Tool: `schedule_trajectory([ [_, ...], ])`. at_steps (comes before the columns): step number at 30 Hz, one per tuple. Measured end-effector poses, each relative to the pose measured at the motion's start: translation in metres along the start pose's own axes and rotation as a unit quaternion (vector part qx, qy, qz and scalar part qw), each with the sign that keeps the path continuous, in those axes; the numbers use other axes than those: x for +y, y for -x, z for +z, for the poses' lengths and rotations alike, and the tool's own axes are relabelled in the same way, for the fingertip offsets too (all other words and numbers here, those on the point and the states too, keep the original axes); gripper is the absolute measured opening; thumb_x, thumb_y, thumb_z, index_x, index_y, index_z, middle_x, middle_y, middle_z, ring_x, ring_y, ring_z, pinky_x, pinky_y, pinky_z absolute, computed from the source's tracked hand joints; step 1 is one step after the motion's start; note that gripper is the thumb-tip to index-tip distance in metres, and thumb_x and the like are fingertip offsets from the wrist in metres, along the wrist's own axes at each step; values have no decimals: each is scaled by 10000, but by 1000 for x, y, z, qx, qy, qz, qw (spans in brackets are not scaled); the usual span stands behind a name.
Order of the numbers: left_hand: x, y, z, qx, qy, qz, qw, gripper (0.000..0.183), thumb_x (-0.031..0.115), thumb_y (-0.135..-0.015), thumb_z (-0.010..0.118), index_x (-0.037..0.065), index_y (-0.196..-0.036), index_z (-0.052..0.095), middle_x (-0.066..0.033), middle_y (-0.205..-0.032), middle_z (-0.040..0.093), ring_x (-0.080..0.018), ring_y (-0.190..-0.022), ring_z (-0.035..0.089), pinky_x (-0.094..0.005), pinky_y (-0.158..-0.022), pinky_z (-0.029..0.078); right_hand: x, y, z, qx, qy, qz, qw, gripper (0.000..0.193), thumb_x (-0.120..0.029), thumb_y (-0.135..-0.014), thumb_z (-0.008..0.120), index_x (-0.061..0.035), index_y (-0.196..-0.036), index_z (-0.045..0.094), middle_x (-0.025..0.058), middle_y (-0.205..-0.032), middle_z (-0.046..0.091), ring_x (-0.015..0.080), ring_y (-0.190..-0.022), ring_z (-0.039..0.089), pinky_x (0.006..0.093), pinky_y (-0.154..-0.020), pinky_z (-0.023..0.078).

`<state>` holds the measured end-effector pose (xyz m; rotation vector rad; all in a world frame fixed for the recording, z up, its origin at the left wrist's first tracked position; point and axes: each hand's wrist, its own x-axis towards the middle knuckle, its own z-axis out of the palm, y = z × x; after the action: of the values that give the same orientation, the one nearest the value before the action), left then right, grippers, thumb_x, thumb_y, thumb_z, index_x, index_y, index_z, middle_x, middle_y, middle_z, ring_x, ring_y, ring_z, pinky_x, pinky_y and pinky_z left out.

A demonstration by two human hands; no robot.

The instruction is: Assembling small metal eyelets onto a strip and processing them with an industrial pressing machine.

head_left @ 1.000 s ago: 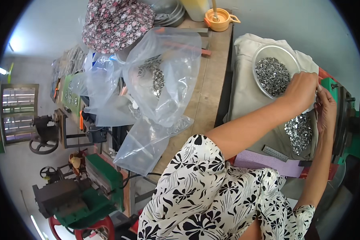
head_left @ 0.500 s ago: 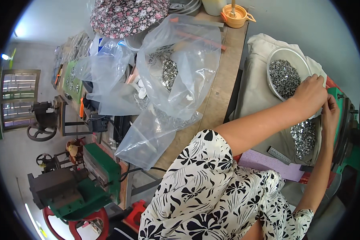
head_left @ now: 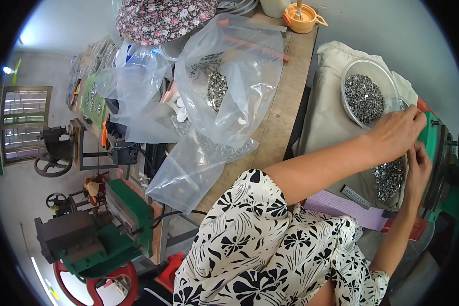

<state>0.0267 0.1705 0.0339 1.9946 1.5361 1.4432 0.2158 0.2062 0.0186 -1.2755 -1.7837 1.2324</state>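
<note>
My left hand (head_left: 396,133) reaches across to the right, fingers bent and pinched together; what they hold is hidden or too small to name. Just below it is my right hand (head_left: 418,171), its fingertips also closed near the left ones, with their contents not visible. Beside my left hand, a clear round tub (head_left: 348,108) holds many small shiny metal pieces (head_left: 364,97). A loose pile of similar silvery pieces (head_left: 388,181) lies on the grey-beige cloth (head_left: 327,120), partly hidden by my hands.
Below the pile are a purple strip (head_left: 336,206) and a dark ridged bar (head_left: 355,197). A green machine (head_left: 427,133) borders the right side. Left, a wooden table (head_left: 275,125) bears a clear plastic bag (head_left: 245,102) with metal pieces; an orange cup-like lid (head_left: 302,20) sits at its far end.
Both hands have moved a little nearer to me, the left one also slightly leftward. A clear rim by the tub, hidden before, now shows beyond my left hand.
</note>
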Motion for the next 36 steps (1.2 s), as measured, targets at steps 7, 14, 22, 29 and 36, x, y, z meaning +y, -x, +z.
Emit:
schedule_trajectory([
  [7, 20, 13, -12, 1, 34, 11, 999, 299, 24, -791, 600, -23, -1047, 451, -206, -908, 545, -407, -717, 640, -477, -608, 544, -4, 78, 17, -45, 12, 7, 999, 108, -96, -953, 638, -40, -875, 588, -53, -845, 539, 41, -813, 465, 200, -726, 360],
  [14, 45, 20, 6, 90, 73, 62, 991, 313, 7, -729, 599, -3, -1010, 461, -169, -878, 515, -345, -682, 621, -448, -585, 521, 24, 111, 35, -93, 318, -213, 919, 237, -47, -813, 709, 27, -1033, 662, 206, -943, 635, 401, -852, 603, 429, -768, 476],
  [22, 67, 41, 3, 67, 138, 92, 984, 377, 26, -702, 636, 18, -1047, 484, -134, -867, 514, -324, -651, 617, -426, -548, 507, 37, 119, 45, -35, 379, -237, 894, 436, -143, -810, 721, 37, -1179, 575, 242, -1006, 609, 474, -987, 563, 478, -876, 449],
  [29, 61, 69, -9, 12, 137, 10, 991, 300, 34, -770, 611, 27, -1053, 514, -130, -911, 545, -334, -710, 639, -433, -594, 518, 10, 109, 62, 29, 266, -161, 950, 376, -126, -803, 711, 33, -1122, 593, 235, -989, 612, 474, -971, 569, 485, -836, 457],
  [36, 49, 106, -26, -99, 126, -86, 983, 230, 104, -839, 613, 38, -1046, 538, -139, -951, 559, -366, -818, 635, -472, -694, 518, 17, 104, 49, -60, 288, -253, 922, 159, -46, -718, 708, 16, -832, 617, 174, -879, 609, 374, -847, 595, 447, -722, 462],
])
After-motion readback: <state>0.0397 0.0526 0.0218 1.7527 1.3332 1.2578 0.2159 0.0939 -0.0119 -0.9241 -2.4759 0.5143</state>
